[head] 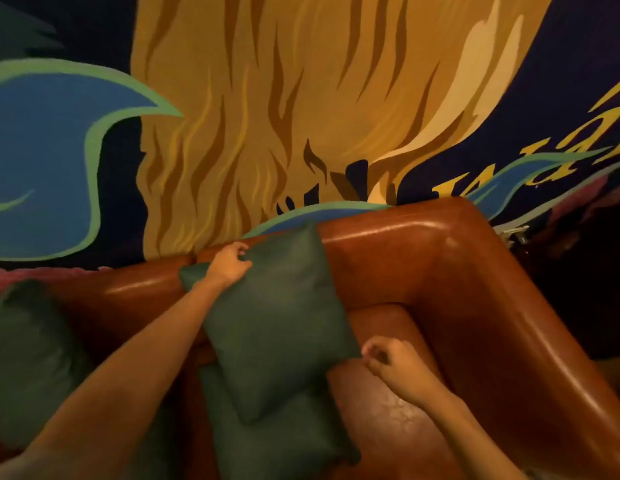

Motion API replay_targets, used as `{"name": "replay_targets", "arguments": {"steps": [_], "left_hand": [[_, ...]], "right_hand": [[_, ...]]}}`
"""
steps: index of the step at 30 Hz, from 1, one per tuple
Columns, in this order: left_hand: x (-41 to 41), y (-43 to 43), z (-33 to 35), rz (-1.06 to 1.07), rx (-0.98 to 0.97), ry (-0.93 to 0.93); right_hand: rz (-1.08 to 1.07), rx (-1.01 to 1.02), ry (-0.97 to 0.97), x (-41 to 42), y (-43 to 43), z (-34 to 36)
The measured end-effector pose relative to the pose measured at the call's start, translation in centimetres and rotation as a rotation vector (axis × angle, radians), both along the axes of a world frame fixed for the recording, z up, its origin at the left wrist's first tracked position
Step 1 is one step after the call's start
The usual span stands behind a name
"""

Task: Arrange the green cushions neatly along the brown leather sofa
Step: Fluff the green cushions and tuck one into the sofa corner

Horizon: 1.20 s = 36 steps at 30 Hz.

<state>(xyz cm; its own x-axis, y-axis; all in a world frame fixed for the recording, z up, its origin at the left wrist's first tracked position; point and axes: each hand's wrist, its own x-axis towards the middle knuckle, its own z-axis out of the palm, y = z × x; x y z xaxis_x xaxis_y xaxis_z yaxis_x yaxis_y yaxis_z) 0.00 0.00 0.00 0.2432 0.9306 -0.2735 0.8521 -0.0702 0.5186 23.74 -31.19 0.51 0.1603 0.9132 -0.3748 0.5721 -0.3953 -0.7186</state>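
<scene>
Behind the brown leather sofa (440,271) stands a wall with a large painted mural (284,98) in gold, blue and dark tones. Light is dim, and the sofa's near edge is cut off below. One green cushion (277,323) leans tilted on the backrest near the sofa's right corner; the left hand (230,263) pinches its top edge. Its lower corner lies just beside the right hand (391,365), loosely curled, holding nothing. A second cushion (284,438) lies under it, a third (28,358) at the left edge
</scene>
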Motion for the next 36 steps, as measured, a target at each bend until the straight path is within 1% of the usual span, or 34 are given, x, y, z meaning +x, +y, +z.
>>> {"name": "replay_targets", "arguments": {"steps": [4, 7, 8, 12, 13, 17, 20, 23, 25, 26, 28, 29, 30, 32, 34, 35, 36], "left_hand": [[-0.4, 1.3, -1.9, -0.165, -0.113, 0.261], [-0.8, 0.5, -4.0, -0.2, -0.182, 0.334], [-0.9, 0.0, -4.2, -0.197, -0.138, 0.349], [-2.0, -2.8, -4.6, -0.235, 0.209, 0.392], [-2.7, -3.9, -4.9, -0.244, 0.261, 0.387], [-5.6, -8.4, -6.0, -0.252, 0.371, 0.332], [-7.1, -11.6, -5.1, -0.279, 0.439, 0.25], [-8.2, -14.8, -3.8, -0.258, 0.493, 0.201], [-9.2, -16.9, -3.4, -0.211, 0.501, 0.164], [-9.7, -17.7, -3.2, -0.184, 0.501, 0.151], [-11.0, -18.4, -2.8, -0.1, 0.49, 0.132], [-11.7, -18.3, -2.4, -0.038, 0.476, 0.113], [-12.4, -17.8, -1.7, 0.027, 0.467, 0.085], [-13.5, -16.1, -0.2, 0.12, 0.482, -0.005], [-13.8, -14.2, 1.6, 0.122, 0.462, -0.134], [-13.6, -13.2, 2.6, 0.105, 0.434, -0.187], [-13.3, -12.3, 3.3, 0.087, 0.389, -0.227]], "right_hand": [[0.016, -0.048, -0.046, -0.2, 0.2, -0.7], [0.003, -0.079, -0.064, -0.7, 1.0, -0.9], [0.016, -0.088, -0.064, -0.9, 1.3, -0.8], [0.017, -0.101, -0.063, -1.4, 3.2, -0.6], [0.016, -0.098, -0.06, -1.5, 3.8, -0.7], [-0.008, -0.063, -0.054, -1.3, 7.0, -1.5], [-0.11, -0.023, 0.008, -1.7, 10.1, -2.2], [-0.292, -0.01, 0.177, -2.3, 13.1, -2.3], [-0.367, -0.027, 0.285, -3.0, 14.8, -2.4], [-0.369, -0.03, 0.361, -3.5, 15.3, -2.5], [-0.305, 0.002, 0.535, -5.5, 15.6, -2.3], [-0.266, 0.032, 0.547, -6.6, 15.5, -2.1], [-0.22, 0.077, 0.518, -7.6, 15.5, -2.1], [-0.118, 0.13, 0.356, -9.6, 15.7, -2.3], [0.012, 0.176, 0.164, -11.7, 15.7, -1.9], [0.078, 0.182, 0.121, -12.9, 15.5, -1.5], [0.161, 0.196, 0.125, -14.1, 15.1, -1.3]]}}
